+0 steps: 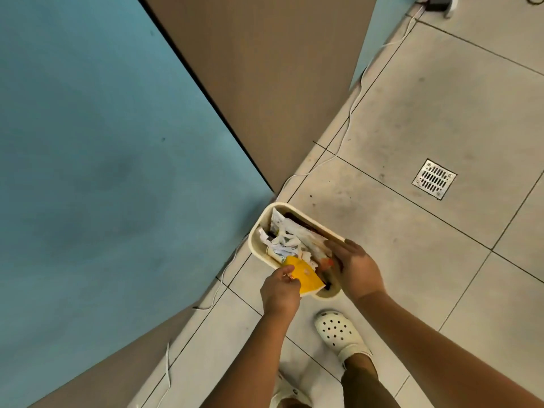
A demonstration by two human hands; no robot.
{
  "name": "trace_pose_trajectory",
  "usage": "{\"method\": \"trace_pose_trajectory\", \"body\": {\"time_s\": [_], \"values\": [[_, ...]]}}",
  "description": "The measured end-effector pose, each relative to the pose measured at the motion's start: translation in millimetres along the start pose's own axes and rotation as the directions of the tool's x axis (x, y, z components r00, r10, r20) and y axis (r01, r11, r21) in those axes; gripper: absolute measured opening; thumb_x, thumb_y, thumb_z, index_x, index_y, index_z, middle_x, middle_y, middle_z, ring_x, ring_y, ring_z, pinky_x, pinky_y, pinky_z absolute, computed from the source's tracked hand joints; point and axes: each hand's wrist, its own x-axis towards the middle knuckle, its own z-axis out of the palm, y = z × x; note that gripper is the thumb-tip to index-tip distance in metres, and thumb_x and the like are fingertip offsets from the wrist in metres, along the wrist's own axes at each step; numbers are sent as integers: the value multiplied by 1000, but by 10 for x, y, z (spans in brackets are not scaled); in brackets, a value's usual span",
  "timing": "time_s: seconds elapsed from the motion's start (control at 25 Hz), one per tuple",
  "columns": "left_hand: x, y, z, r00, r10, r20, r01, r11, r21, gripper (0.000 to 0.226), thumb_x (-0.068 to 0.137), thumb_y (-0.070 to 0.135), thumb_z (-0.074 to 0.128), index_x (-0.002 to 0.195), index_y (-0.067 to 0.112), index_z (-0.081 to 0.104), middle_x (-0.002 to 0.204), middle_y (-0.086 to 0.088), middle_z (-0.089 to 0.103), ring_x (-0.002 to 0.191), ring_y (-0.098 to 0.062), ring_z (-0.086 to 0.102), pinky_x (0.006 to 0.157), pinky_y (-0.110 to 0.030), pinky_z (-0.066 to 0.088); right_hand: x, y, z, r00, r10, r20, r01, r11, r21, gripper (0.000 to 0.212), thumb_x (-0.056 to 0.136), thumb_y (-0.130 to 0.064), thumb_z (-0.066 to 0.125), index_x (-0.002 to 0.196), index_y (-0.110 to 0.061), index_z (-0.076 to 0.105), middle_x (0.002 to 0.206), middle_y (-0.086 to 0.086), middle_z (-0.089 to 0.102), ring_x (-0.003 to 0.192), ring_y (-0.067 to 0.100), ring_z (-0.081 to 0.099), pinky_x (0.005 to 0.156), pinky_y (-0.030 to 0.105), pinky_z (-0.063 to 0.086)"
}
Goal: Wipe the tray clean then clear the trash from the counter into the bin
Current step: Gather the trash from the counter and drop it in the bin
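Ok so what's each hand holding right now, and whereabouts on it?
The left hand pinches the yellow wrapper at its near-left edge, over the bin. The right hand lies on trash at the bin's right rim; whether it grips anything cannot be told.

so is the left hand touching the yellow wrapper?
Touching. Head view: the left hand pinches the yellow wrapper at its near edge, over the bin.

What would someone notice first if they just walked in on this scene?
Probably the cream bin on the tiled floor, stuffed with crumpled paper. Over it, the left hand pinches a bright yellow wrapper at the near rim, while the right hand rests on the far side. A metal floor drain sits off to the right.
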Motion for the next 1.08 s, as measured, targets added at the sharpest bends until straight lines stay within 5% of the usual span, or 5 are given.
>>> {"method": "trace_pose_trajectory", "body": {"time_s": [0.2,0.48,0.64,0.8,1.08], "values": [[207,-4,146,989,-34,143,19,994,105,46,89,11,48,135,16,49,132,-12,53,113,-30,56,96,-42,50,22,194,276,975,-13,224,46,988,-144,37,90,-25,55,127,-27,54,137,-2,51,129,24,43,91,36,50],[425,84,251,941,-129,313,105,990,94,64,91,3,45,147,27,25,140,-7,42,118,-25,48,91,-35,51,347,230,557,823,237,517,-86,950,-299,52,97,-33,37,144,-15,25,153,6,23,145,23,7,116,38,17],[466,30,227,911,-103,399,99,995,31,66,92,5,44,146,36,22,143,-3,39,124,-23,46,90,-35,50,415,274,610,822,265,503,-236,964,-123,48,96,-31,39,141,-18,31,146,7,35,136,25,31,113,40,28],[192,-30,29,976,-72,208,70,997,14,55,91,13,47,141,32,35,141,-4,44,120,-22,49,98,-38,47,138,114,290,866,328,378,-346,938,-20,47,93,-29,44,139,-22,36,131,8,50,115,27,53,96,36,46],[-1186,655,-825,988,70,141,-55,993,-102,33,91,13,47,120,23,57,119,-4,60,105,-18,57,91,-32,46,-508,-833,-890,959,153,241,-189,973,133,39,91,-18,49,129,-23,50,130,5,54,107,25,58,89,31,48]]}}
